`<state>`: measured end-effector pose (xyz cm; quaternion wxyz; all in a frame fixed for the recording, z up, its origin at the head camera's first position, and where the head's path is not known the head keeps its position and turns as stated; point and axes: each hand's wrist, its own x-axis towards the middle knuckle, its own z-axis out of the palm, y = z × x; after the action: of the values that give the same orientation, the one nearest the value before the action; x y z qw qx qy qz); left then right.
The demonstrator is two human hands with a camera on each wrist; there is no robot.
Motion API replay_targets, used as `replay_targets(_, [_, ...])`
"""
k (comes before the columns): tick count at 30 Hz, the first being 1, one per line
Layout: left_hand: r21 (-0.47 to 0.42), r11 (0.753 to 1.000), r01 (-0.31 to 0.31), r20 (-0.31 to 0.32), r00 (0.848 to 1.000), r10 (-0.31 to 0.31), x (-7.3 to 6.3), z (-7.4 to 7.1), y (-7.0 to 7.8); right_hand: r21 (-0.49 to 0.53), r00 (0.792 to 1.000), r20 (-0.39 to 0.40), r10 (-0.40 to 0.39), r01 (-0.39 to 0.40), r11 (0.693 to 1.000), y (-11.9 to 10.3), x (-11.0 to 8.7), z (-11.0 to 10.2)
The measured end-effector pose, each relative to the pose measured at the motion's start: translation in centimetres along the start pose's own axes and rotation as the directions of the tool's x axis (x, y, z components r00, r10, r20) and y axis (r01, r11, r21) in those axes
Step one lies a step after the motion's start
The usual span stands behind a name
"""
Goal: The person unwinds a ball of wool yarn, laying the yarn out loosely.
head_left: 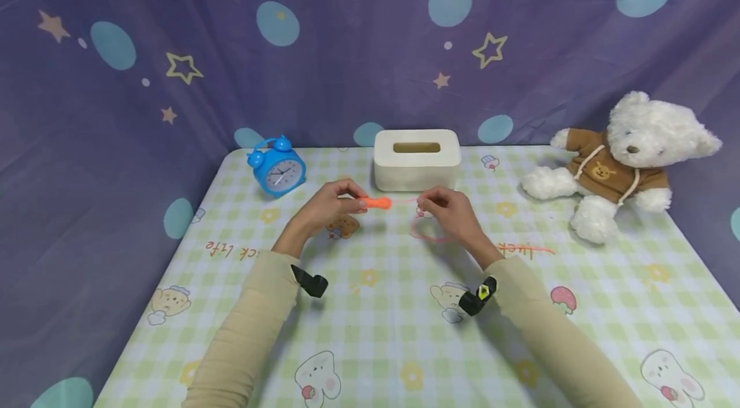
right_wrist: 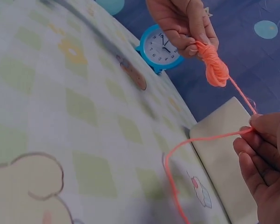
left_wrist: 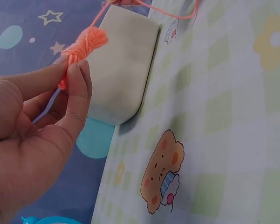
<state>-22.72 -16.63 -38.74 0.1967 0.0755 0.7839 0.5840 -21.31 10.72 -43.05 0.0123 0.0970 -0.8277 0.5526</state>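
Observation:
A small wound bundle of orange yarn (left_wrist: 86, 44) is pinched at one end between the thumb and fingers of my left hand (head_left: 332, 207), held above the table. From its free end a single strand (right_wrist: 242, 95) runs across to my right hand (head_left: 453, 212), whose thumb and forefinger pinch it. Past those fingertips the loose yarn tail (right_wrist: 170, 168) curves down in an arc and trails to the right beneath the right forearm, its end lying on the tablecloth. In the right wrist view the strand between the hands looks nearly straight.
Behind the hands stands a white tissue box (head_left: 416, 173). A blue alarm clock (head_left: 280, 170) is at the back left, and a white teddy bear (head_left: 613, 164) in a brown hoodie sits at the right. A green checked cloth (head_left: 370, 344) covers the table; a purple curtain hangs behind.

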Motion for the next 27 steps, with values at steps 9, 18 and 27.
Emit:
replay_targets(9, [-0.002,1.0,-0.013,0.005,1.0,0.013,-0.2,-0.3,-0.4,-0.032,0.998,-0.033,0.046,-0.047,0.998,1.0,-0.5,-1.4])
replay_targets(18, [0.003,1.0,-0.016,0.017,1.0,0.016,-0.2,-0.4,-0.5,-0.086,0.998,-0.058,0.03,-0.035,0.996,1.2,-0.5,-3.4])
replay_targets(27, [-0.014,0.999,-0.032,0.017,0.999,0.033,-0.3,-0.9,-0.7,-0.131,0.991,-0.107,0.08,-0.094,0.987,1.9,-0.7,-6.0])
